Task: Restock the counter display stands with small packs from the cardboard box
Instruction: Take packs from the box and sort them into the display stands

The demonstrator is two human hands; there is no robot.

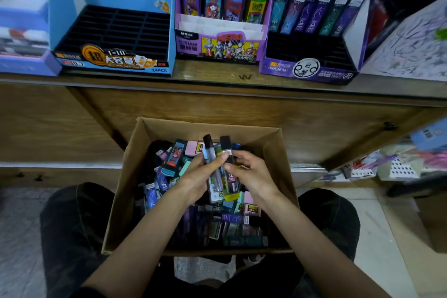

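A cardboard box (135, 164) sits between my knees, filled with several small packs in mixed colours. Above it my left hand (197, 176) grips a bunch of slim packs (215, 186) with black caps that stick up. My right hand (252, 172) pinches one dark pack (228, 152) of that bunch from the right side. On the counter stand three display stands: a blue one (113, 31) whose black slots hold nothing, a purple Ultraman one (222, 19) with one back row of packs, and a dark purple one (312, 31) with one back row filled.
The wooden counter front (242, 109) rises right behind the box. A scribbled white box (411, 38) stands on the counter at right, another purple stand (21, 31) at left. Loose packaged goods (399, 167) lie on a low shelf at right. My knees flank the box.
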